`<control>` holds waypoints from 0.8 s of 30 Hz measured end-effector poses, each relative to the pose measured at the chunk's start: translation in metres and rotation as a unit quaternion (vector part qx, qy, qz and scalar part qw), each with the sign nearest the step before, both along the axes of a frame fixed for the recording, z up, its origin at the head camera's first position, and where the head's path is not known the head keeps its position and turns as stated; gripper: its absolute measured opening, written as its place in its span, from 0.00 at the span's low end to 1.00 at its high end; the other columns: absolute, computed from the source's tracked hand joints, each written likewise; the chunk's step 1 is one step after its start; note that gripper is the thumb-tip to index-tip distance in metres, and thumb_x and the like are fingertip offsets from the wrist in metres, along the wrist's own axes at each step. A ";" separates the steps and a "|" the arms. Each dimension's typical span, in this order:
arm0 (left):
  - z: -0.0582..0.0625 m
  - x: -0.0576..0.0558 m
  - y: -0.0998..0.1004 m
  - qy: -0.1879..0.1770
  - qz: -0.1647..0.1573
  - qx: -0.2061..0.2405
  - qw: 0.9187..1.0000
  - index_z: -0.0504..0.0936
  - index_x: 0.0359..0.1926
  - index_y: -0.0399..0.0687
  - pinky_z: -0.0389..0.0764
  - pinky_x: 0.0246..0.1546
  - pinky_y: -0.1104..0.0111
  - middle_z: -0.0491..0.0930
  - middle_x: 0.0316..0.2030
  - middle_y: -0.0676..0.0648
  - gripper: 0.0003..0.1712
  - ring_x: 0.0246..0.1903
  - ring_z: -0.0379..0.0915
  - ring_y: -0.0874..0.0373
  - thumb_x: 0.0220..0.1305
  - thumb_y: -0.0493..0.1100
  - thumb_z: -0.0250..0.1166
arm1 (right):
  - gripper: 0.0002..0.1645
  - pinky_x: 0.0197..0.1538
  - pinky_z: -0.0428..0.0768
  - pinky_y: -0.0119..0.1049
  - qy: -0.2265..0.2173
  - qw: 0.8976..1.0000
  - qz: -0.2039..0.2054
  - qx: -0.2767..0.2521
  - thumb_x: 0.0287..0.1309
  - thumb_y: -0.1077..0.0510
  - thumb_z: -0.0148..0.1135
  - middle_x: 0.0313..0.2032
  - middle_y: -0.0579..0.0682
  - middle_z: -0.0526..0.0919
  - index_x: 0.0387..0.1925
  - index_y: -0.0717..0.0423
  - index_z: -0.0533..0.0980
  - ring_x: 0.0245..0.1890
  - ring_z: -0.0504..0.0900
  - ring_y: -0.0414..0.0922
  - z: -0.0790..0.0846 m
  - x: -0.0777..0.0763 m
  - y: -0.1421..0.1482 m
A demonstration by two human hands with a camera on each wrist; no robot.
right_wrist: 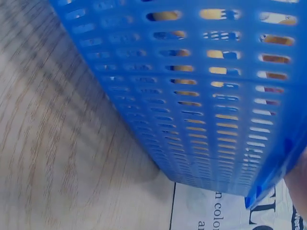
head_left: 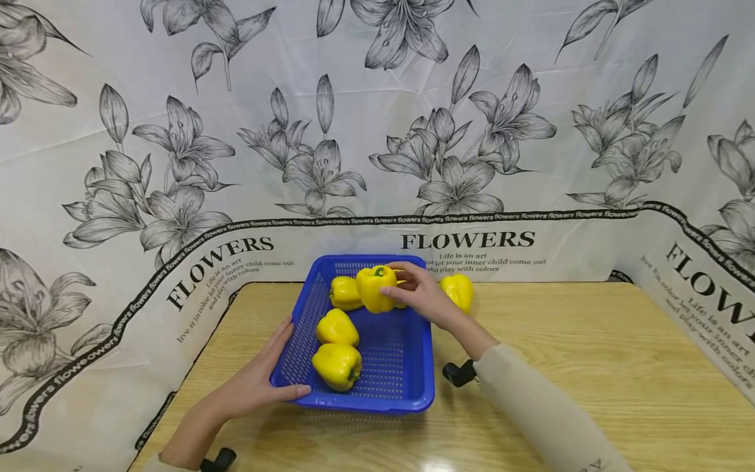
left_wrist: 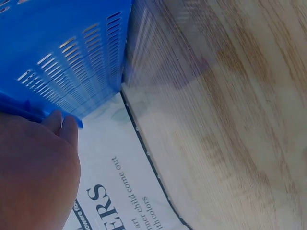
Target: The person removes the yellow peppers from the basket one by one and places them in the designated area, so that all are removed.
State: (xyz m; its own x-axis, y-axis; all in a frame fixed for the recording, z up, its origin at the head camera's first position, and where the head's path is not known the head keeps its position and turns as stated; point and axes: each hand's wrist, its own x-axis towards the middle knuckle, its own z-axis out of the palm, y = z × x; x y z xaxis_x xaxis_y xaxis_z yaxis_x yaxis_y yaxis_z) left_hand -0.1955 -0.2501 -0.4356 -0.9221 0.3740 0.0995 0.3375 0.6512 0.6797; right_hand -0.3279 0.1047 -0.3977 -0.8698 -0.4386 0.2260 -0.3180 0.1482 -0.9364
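A blue basket (head_left: 366, 401) stands on the wooden tabletop (head_left: 560, 341), left of its middle and close to its far edge. The right hand (head_left: 421, 292) has its grip on a yellow pepper (head_left: 374, 292), thumb and fingers closed about its right side, and holds it over the far part of the basket, green stem uppermost. The left hand (head_left: 253, 387) holds the basket at its near left corner: the thumb lies on the near rim and the fingers lie along the left side.

Inside, one pepper (head_left: 344, 293) lies toward the far left corner, just left of the held one. Two more lie along the left side, a middle pepper (head_left: 338, 328) and a front pepper (head_left: 335, 367), the front one with its stem turned toward the near right. Another patch of yellow (head_left: 401, 304) shows below the right hand's fingers; it is probably one more pepper, though the hand covers most of it.

An outer pepper (head_left: 457, 292) rests on the tabletop to the right of the basket, near the far edge. Beyond that edge hangs a white cloth (head_left: 348, 242) printed with grey lilies and the word FLOWERS.
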 end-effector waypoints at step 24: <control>0.003 0.001 0.001 -0.003 -0.008 0.005 1.000 0.39 0.83 0.50 0.50 0.71 0.34 0.31 0.82 0.48 0.66 0.79 0.34 0.38 0.59 0.59 0.74 | 0.41 0.48 0.87 0.46 -0.042 0.998 -0.041 0.007 0.64 0.48 0.71 0.63 0.67 0.75 0.72 0.59 0.66 0.58 0.81 0.60 0.022 0.010 0.064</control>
State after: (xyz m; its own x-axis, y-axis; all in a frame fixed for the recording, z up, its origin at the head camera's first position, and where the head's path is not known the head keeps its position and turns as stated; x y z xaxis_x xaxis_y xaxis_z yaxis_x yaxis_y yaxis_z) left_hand -0.1945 -0.2493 -0.4330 -0.9169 0.3871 0.0976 0.3431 0.6389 0.6885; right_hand -0.3179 0.1689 -0.3756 -0.9188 -0.3670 0.1452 -0.2244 0.1831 -0.9572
